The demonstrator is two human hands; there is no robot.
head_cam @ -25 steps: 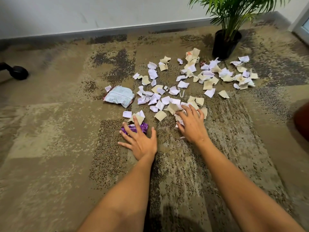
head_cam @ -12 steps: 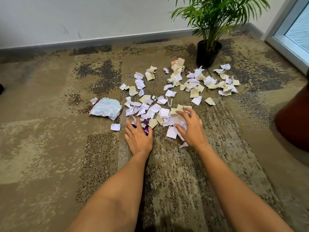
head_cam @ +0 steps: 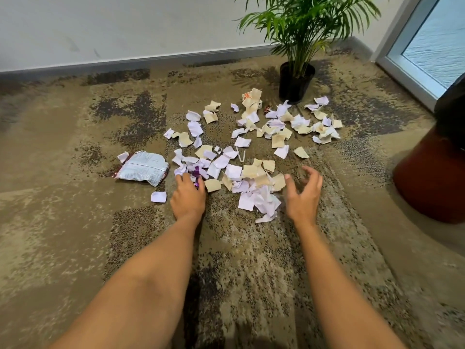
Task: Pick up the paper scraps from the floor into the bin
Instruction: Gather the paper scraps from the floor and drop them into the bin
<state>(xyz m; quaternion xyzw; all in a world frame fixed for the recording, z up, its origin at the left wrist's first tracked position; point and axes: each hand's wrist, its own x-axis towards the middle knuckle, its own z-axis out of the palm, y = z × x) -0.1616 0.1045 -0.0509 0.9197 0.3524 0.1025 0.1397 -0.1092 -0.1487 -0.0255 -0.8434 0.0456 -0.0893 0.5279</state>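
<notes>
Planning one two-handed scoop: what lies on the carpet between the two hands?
In the head view, a heap of white and tan paper scraps lies between the left hand and right hand.

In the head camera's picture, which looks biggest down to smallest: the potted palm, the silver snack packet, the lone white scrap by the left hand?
1. potted palm, largest although farthest away.
2. silver snack packet.
3. lone white scrap, smallest, though nearest the camera.

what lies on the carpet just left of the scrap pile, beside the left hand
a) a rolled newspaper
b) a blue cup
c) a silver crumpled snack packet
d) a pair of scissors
c: a crumpled silver snack packet lies flat on the carpet, left of the paper scraps and the left hand.
</notes>
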